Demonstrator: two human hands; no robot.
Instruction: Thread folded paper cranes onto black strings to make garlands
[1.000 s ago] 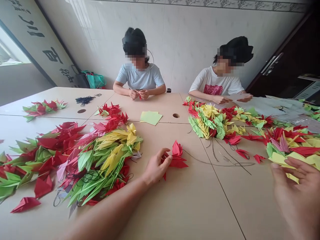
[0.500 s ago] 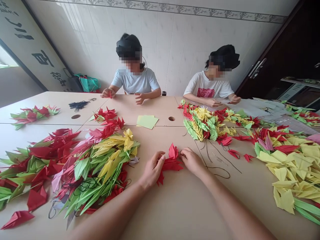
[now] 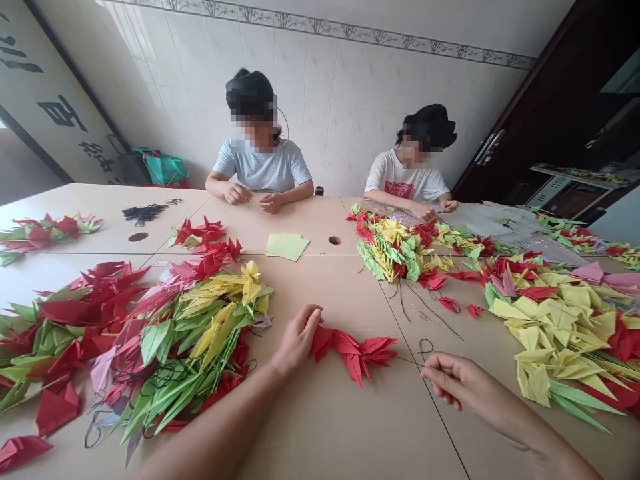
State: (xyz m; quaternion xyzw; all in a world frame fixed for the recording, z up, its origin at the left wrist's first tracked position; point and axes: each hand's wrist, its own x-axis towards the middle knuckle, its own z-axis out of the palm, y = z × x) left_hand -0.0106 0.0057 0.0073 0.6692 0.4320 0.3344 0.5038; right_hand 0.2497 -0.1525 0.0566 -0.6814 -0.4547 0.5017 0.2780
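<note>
A short row of red folded paper cranes (image 3: 353, 352) is strung out over the table in front of me. My left hand (image 3: 299, 340) is closed at the left end of the row; its fingertips are partly hidden. To the right, my right hand (image 3: 453, 379) pinches a thin dark cord (image 3: 426, 346), whose small loop sticks up above the fingers. A thin line runs from the cranes toward that hand.
Piles of green, yellow, pink and red cranes (image 3: 200, 327) lie on the left. More yellow and red cranes (image 3: 560, 327) cover the right side. Yellow-green paper sheets (image 3: 287, 246) and a black cord bundle (image 3: 144, 213) lie farther back. Two people sit across the table (image 3: 310, 427).
My right hand has moved right and toward me, away from the cranes, drawing the cord along. The red cranes now stretch out in a row. The person across at left has lowered their hands.
</note>
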